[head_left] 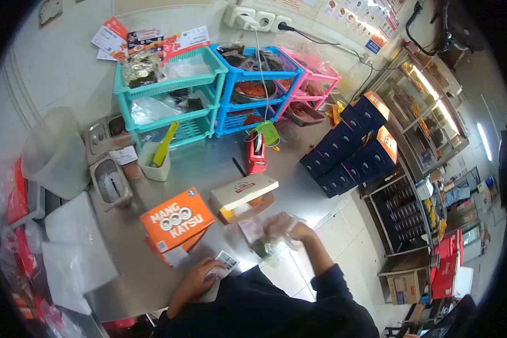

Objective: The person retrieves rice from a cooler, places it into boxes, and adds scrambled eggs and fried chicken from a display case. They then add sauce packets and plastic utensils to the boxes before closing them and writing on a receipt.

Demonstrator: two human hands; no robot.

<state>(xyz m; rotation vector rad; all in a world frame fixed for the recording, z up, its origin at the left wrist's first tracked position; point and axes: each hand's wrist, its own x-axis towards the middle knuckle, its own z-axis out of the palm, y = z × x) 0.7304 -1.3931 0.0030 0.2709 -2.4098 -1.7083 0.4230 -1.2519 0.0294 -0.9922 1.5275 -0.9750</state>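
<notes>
My left hand (201, 277) is closed on a white paper slip with a black printed code (226, 260), low at the front edge of the steel table. To the right, my right hand (288, 228) grips a clear plastic bag (269, 250) with something green inside; the bag is smeared by motion. Between and beyond the hands stands a white and brown food box (245, 194), its lid partly raised over yellow and white contents. Beside it, left, lies an orange "Mang Katsu" box (177, 218) on top of another orange piece.
A red tape dispenser (256, 153) stands behind the food box. Green (172, 85), blue (256, 75) and pink (315, 73) tray racks line the wall. Stacked dark boxes (349, 146) occupy the right end. Left are a metal container (110, 181) and a cup with a lime-green utensil (155, 164).
</notes>
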